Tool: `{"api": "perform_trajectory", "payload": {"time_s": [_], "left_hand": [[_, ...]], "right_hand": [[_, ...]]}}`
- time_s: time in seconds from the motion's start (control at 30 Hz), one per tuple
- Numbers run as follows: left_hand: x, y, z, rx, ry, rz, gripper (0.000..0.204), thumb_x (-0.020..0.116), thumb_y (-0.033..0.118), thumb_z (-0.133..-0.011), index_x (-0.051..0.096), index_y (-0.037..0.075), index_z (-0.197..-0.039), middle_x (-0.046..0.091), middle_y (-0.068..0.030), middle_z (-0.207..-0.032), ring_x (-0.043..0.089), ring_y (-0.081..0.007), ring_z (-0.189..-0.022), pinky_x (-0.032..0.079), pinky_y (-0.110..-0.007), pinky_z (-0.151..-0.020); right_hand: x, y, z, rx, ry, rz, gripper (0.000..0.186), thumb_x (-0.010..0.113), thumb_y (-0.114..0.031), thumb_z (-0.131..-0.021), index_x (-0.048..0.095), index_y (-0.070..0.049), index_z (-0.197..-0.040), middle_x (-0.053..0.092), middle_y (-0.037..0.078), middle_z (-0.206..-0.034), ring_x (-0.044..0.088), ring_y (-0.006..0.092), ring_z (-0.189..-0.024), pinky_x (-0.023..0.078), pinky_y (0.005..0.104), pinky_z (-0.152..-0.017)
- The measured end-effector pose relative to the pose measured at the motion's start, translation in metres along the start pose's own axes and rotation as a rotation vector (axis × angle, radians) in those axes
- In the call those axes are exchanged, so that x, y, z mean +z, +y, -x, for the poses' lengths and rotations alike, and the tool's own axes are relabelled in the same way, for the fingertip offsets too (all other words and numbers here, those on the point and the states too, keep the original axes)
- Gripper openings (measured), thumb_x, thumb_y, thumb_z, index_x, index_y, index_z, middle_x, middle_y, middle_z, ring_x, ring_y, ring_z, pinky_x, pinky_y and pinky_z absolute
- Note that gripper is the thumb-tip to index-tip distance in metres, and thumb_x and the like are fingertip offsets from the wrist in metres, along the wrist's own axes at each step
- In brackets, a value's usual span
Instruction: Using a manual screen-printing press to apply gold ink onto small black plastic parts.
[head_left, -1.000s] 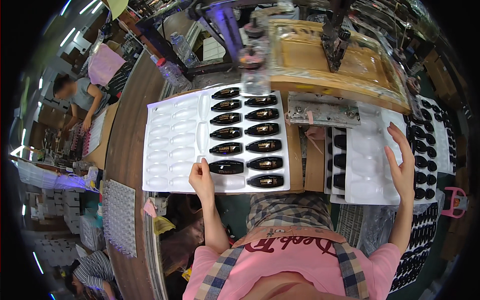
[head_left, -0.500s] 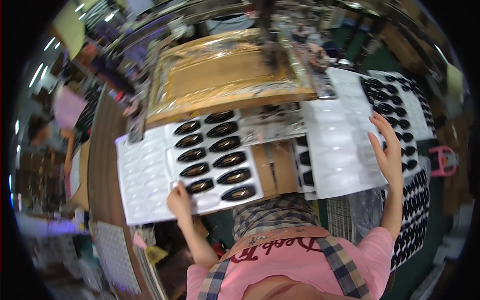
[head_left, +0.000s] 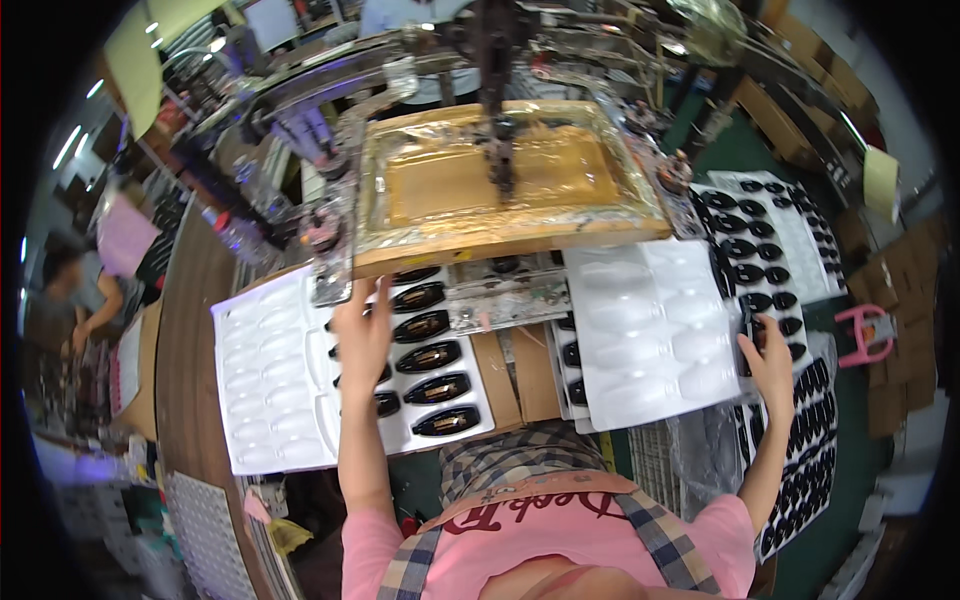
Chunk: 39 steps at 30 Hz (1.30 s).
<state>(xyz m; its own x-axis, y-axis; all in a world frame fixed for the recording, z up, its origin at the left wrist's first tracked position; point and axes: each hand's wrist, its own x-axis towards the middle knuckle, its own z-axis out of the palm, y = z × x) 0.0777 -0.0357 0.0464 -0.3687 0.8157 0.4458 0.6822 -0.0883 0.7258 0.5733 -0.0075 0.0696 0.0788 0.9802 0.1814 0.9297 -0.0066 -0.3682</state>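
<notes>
My left hand is raised over a white moulded tray of glossy black pointed-oval pieces with small gold marks. Its fingers point up, slightly apart, just below the lower left corner of a wooden screen frame; nothing shows in them. On the right, my right hand has its thumb and fingers curled round a dark piece, like the black ones nearby, beside the edge of an unfilled white tray. The fingers partly cover that piece.
A metal plate of the machine sits under the frame. More black pieces lie on trays at the right. A pink stool stands beyond them. Cardboard lies between the trays. A person works at far left.
My left hand has moved up from the tray's near edge toward the frame. My right hand has lowered and closed on a dark piece. The view has shifted.
</notes>
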Motion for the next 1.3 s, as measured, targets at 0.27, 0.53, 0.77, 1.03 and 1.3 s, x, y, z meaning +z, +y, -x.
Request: {"api": "perform_trajectory", "payload": {"time_s": [0.27,0.53,0.77,1.03,1.3], "left_hand": [[0.102,-0.073,-0.099,0.518,0.076,-0.165,0.023,0.052,0.015,-0.084,0.054,0.006,-0.105,0.060,-0.0072,-0.097,0.057,-0.0210,-0.089,0.044,-0.030,-0.079],[0.083,-0.083,-0.117,0.009,0.079,0.403,0.025,0.051,0.013,-0.085,0.052,0.005,-0.108,0.059,-0.0050,-0.098,0.057,-0.0184,-0.088,0.044,-0.029,-0.079],[-0.034,-0.073,0.016,-0.328,0.278,0.852,0.030,0.054,0.007,-0.084,0.045,0.000,-0.112,0.059,-0.0106,-0.096,0.056,-0.0127,-0.086,0.045,-0.023,-0.072],[-0.085,-0.080,0.166,-0.475,0.485,0.517,0.024,0.050,0.000,-0.084,0.045,-0.002,-0.107,0.059,-0.0154,-0.097,0.056,-0.0142,-0.088,0.047,-0.024,-0.075],[-0.054,-0.100,0.216,-0.545,0.516,0.388,0.023,0.051,0.002,-0.085,0.047,-0.003,-0.107,0.060,-0.0128,-0.098,0.056,-0.0116,-0.086,0.045,-0.022,-0.075]], "right_hand": [[0.008,-0.096,-0.050,-0.440,-0.112,-0.498,0.025,0.046,-0.013,-0.086,0.054,-0.003,-0.108,0.042,0.009,-0.123,0.050,0.0150,-0.095,0.040,0.0227,-0.077],[0.084,-0.205,-0.092,-0.565,-0.526,-0.599,0.063,0.069,-0.040,-0.069,0.048,-0.005,-0.117,0.050,0.011,-0.117,0.051,0.0177,-0.100,0.041,0.0290,-0.083],[0.105,-0.259,-0.073,-0.662,-0.603,-0.217,0.071,0.050,-0.059,-0.076,0.043,-0.005,-0.122,0.046,0.019,-0.121,0.044,0.0301,-0.112,0.035,0.0333,-0.092],[0.083,-0.220,-0.071,-0.726,-0.386,-0.238,0.061,0.056,-0.043,-0.079,0.044,0.005,-0.115,0.049,0.025,-0.113,0.046,0.0336,-0.107,0.034,0.0343,-0.092],[0.055,-0.115,-0.065,-0.664,0.031,0.022,0.052,0.054,-0.027,-0.083,0.037,0.001,-0.123,0.036,0.027,-0.127,0.039,0.0367,-0.115,0.033,0.0379,-0.093]]}}
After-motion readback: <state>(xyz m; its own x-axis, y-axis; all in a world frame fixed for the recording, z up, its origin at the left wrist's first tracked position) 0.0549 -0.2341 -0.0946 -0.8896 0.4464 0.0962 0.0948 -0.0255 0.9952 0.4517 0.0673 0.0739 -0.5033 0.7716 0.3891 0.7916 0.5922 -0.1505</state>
